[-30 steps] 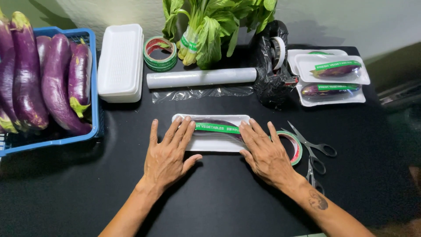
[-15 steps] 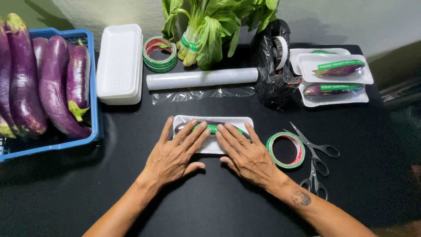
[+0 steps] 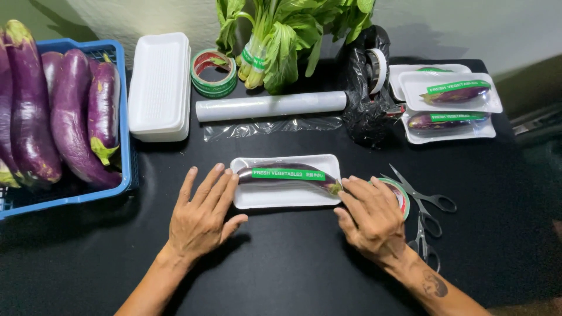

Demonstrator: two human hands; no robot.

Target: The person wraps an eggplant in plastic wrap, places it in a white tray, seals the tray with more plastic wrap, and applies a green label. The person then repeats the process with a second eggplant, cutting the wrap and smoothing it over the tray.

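A white foam tray [image 3: 281, 198] lies on the black table in front of me, wrapped in clear film, with a purple eggplant [image 3: 275, 174] under a green label strip. My left hand [image 3: 204, 213] rests flat, fingers apart, its fingertips at the tray's left end. At the tray's right end my right hand [image 3: 370, 217] lies flat, fingertips against the edge. Neither hand holds anything. The right hand partly covers a roll of green tape [image 3: 400, 193].
Scissors [image 3: 426, 217] lie right of my right hand. A blue basket [image 3: 70, 196] of eggplants stands at left. At the back: stacked foam trays [image 3: 159, 85], a tape roll [image 3: 213, 71], a cling-film roll [image 3: 270, 106], leafy greens [image 3: 281, 35], a black dispenser [image 3: 364, 88], two packed trays [image 3: 451, 102].
Both hands slid off the top of the wrapped tray, the left one to the left and the right one to the right. The eggplant and label are now uncovered.
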